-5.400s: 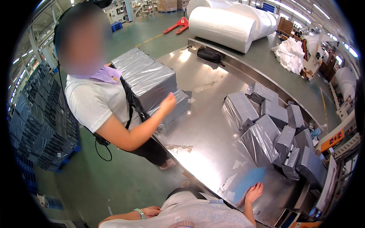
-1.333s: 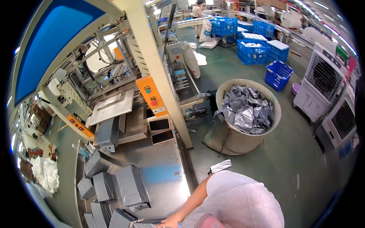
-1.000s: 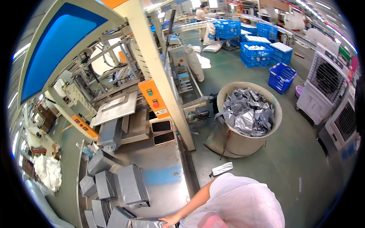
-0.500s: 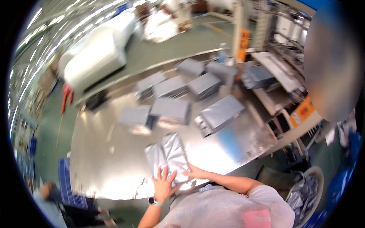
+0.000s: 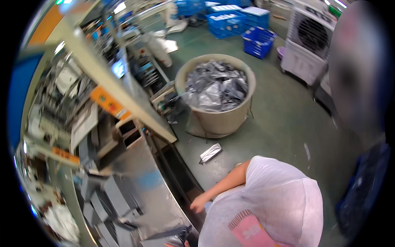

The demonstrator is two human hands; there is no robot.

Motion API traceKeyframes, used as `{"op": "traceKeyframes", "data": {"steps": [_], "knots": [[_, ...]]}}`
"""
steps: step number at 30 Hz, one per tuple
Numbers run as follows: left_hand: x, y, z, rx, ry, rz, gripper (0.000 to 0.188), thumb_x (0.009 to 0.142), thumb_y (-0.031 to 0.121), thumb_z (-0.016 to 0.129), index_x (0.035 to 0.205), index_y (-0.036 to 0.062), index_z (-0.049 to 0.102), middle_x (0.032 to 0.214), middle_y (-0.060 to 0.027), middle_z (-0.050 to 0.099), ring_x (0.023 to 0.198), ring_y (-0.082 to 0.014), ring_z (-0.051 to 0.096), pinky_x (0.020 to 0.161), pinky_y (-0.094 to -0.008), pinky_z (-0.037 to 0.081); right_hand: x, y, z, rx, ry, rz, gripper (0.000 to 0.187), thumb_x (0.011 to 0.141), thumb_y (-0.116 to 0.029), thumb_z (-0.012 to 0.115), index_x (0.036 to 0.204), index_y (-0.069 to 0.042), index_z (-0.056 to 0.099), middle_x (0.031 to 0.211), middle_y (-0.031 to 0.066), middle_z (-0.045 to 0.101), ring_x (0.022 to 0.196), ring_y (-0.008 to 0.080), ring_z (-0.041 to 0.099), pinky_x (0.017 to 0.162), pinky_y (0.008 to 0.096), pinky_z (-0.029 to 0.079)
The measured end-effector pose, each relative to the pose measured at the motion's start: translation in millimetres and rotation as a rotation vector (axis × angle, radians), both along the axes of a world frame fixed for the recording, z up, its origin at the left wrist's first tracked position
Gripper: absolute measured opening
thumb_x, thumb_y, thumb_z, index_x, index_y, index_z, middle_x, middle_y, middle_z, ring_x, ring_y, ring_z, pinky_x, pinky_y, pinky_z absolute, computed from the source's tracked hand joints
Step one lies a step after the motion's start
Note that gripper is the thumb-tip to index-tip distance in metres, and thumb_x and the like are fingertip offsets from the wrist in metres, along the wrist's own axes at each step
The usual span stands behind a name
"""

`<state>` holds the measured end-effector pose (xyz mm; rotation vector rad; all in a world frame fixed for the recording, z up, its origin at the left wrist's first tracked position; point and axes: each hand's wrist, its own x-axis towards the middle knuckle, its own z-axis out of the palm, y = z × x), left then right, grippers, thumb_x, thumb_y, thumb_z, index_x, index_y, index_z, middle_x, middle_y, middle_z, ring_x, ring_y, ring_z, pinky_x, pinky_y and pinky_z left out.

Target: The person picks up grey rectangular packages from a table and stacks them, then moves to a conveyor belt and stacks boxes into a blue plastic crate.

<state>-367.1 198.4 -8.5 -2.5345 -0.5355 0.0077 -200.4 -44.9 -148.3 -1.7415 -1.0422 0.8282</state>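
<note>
Keep the near pack flat and backed by a steady hand

The grey plastic-wrapped pack [image 5: 166,236] lies on the desk [image 5: 162,196], close to its long edge on the person's side. The left hand [image 5: 187,243] is just beside it, mostly cut off, so I cannot tell whether it grasps the pack. The right hand [image 5: 198,205] is at the desk's long edge, fingers seemingly curled; blur hides whether it is clenched or holds anything.

Handling it well would call for a spread palm to steady the wrap, with no fingertips digging into the slick-looking film. Bringing the right hand in over the desk would give two-sided support. Other grey packs [image 5: 119,192] crowd the desk's opposite side, so a sideways shove could jostle them. A silver packet [image 5: 211,153] lies on the floor beyond the desk's edge, clear of both hands.
</note>
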Motion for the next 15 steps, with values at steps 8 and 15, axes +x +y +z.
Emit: {"op": "traceKeyframes", "data": {"steps": [8, 15], "knots": [[108.2, -302.9, 16.1, -1.093, 0.350, -0.861, 0.071, 0.073, 0.030, 0.076, 0.133, 0.0034, 0.048, 0.138, -0.0268, 0.043, 0.128, -0.0437, 0.040, 0.102, -0.0522, 0.036, -63.4, -272.6, -109.3, -0.520, 0.011, -0.388, 0.050, 0.080, -0.035, 0.066, 0.117, -0.002, 0.060, 0.110, 0.0225, 0.064, 0.105, 0.0391, 0.060, 0.089, 0.0492, 0.048], [139.4, -558.2, -93.4, -0.919, 1.128, -1.255, 0.057, 0.086, 0.030, 0.055, 0.134, 0.0017, 0.044, 0.116, -0.0238, 0.060, 0.106, -0.0411, 0.057, 0.089, -0.0471, 0.046, -134.5, -540.4, -72.8, -0.347, 0.263, -0.785, 0.037, 0.081, -0.034, 0.063, 0.096, -0.001, 0.070, 0.097, 0.0200, 0.069, 0.095, 0.0330, 0.066, 0.078, 0.0430, 0.050]]}}
